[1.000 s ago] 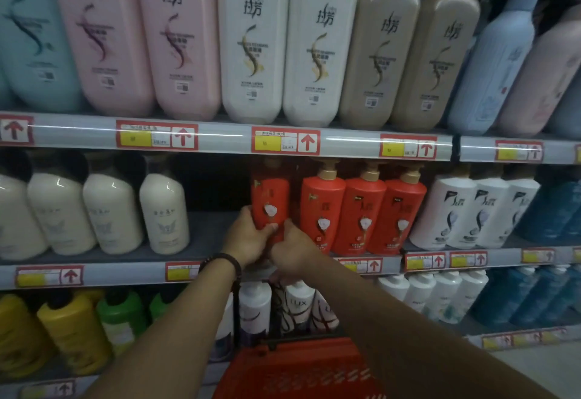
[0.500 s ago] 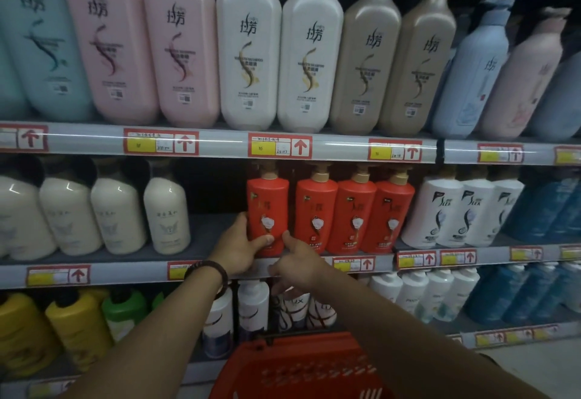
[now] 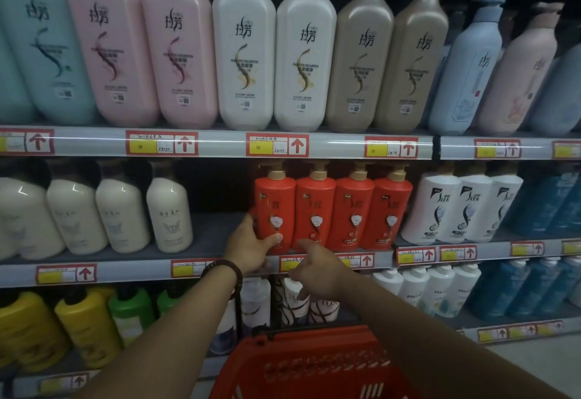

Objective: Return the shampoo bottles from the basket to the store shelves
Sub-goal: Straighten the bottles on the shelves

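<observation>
Several red pump shampoo bottles stand in a row on the middle shelf (image 3: 201, 241). My left hand (image 3: 251, 247) grips the bottom of the leftmost red bottle (image 3: 274, 206), thumb across its front and fingers round its left side. My right hand (image 3: 317, 268) is just below the second red bottle (image 3: 314, 210), with a finger stretched toward its base and the other fingers loosely curled. It holds nothing. The red basket (image 3: 301, 364) hangs under my arms at the bottom; its inside is not visible.
Large pastel bottles (image 3: 245, 52) fill the top shelf. Cream bottles (image 3: 169, 210) stand left of an empty gap on the middle shelf, white bottles (image 3: 440, 206) to the right. Yellow, green and white bottles (image 3: 85, 323) line the lower shelf. Price tags run along the shelf edges.
The leftmost red bottle has been pushed upright into line with the others. My right hand has let go of it and dropped slightly; my left hand still holds it.
</observation>
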Demonstrator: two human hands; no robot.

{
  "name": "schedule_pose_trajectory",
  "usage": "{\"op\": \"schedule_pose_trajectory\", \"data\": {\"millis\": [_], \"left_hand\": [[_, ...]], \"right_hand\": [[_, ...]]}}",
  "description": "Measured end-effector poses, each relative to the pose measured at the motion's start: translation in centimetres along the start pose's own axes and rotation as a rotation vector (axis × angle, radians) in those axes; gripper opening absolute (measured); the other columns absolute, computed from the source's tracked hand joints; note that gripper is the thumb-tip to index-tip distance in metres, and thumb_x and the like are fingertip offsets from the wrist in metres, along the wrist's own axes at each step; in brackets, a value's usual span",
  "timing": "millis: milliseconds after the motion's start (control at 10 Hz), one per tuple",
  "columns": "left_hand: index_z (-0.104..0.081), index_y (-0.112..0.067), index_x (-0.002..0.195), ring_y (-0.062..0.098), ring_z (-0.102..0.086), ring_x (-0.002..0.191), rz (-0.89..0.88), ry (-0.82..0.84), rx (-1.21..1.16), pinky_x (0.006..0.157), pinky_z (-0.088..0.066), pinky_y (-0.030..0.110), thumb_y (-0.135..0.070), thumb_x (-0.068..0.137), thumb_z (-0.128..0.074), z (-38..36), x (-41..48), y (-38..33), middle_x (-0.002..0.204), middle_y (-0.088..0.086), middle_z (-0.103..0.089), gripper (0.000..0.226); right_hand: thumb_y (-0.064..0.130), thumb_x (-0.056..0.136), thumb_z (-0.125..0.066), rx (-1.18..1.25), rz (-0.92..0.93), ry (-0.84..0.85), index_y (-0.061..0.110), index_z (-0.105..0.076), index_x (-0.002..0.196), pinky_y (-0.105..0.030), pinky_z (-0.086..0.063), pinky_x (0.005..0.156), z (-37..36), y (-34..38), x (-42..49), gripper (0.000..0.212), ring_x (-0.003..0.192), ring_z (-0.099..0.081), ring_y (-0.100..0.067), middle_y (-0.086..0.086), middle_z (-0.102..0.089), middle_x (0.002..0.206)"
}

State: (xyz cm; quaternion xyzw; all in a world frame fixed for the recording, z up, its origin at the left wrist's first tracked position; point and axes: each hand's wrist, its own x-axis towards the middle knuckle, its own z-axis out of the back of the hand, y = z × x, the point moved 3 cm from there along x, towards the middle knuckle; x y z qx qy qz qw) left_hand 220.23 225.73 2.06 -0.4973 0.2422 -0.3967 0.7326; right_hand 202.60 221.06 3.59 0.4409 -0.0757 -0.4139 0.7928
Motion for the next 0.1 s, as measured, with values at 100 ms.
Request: {"op": "schedule_pose_trajectory", "data": {"millis": [100], "left_hand": [[-0.045,-0.024,0.153,0.033,-0.072,0.12,0.002,-0.021,0.068,0.093,-0.065,0.052,-0.036,0.099,-0.076,-0.23,-0.53,-0.45,0.146,0.003,-0.065,0.064]], "right_hand": [[0.019,0.1,-0.068,-0.136,0.043,-0.098,0.017,-0.052,0.15,-0.042,-0.065,0.082,1.26,0.02,-0.76,0.053,0.096,-0.077,-0.03,-0.011,-0.073,0.114]]}}
